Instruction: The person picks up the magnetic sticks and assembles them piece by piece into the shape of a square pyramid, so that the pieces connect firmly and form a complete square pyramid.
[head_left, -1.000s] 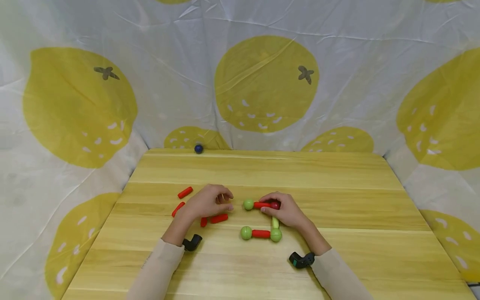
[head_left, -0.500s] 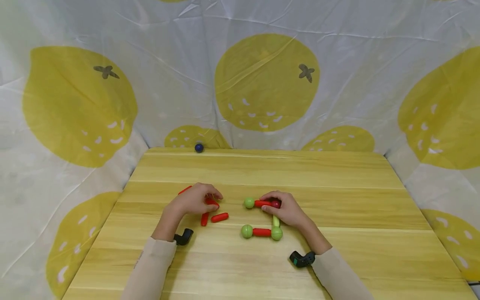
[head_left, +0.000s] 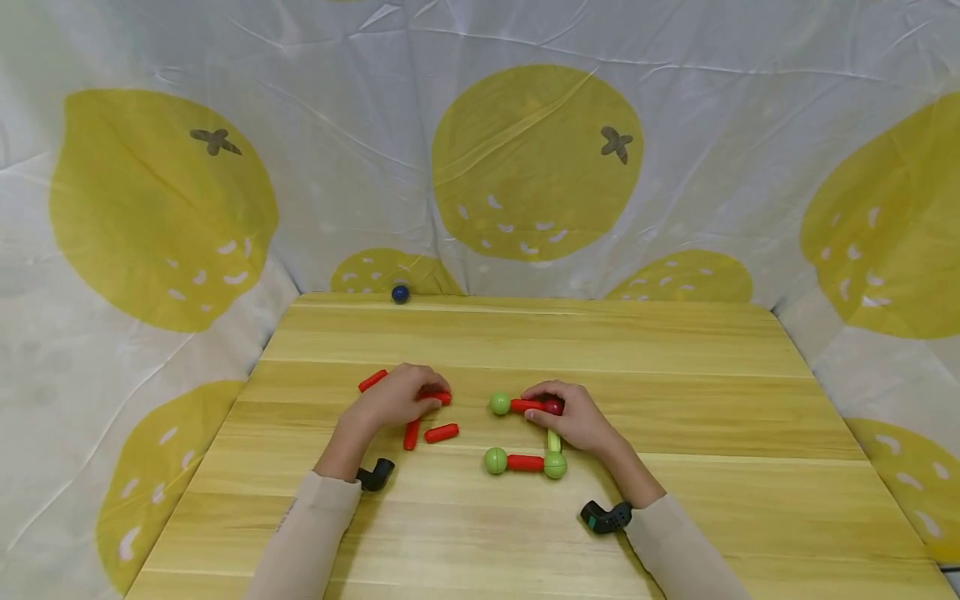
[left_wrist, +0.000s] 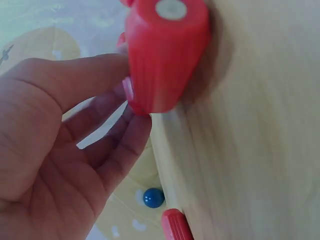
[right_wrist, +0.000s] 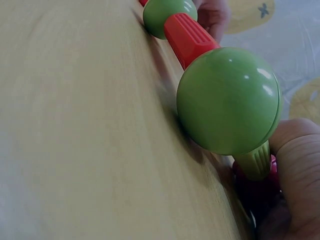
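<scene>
My left hand (head_left: 401, 396) pinches a red magnetic rod (head_left: 441, 399) between thumb and fingers, just above the table. In the left wrist view a nearer red rod (left_wrist: 167, 60) with a silvery end partly hides the fingertips. My right hand (head_left: 572, 414) holds the dark red ball (head_left: 553, 406) at one corner of a three-sided frame. From that ball a red rod (head_left: 527, 406) leads to a green ball (head_left: 500, 404), and a yellow-green rod (head_left: 553, 440) to another green ball (head_left: 555, 464). The near side is a red rod (head_left: 525, 462) ending in a green ball (head_left: 496, 460).
Loose red rods lie around the left hand: one beyond it (head_left: 372, 381), one below (head_left: 411, 435) and one to its right (head_left: 442, 433). A dark blue ball (head_left: 401, 293) sits at the far edge of the wooden table (head_left: 675, 358), against the lemon-print cloth (head_left: 675, 167).
My left hand, with nothing visible in its grasp at first, has moved left and then slightly back right, now with a red rod between its fingers. The right hand has stayed on the dark red ball.
</scene>
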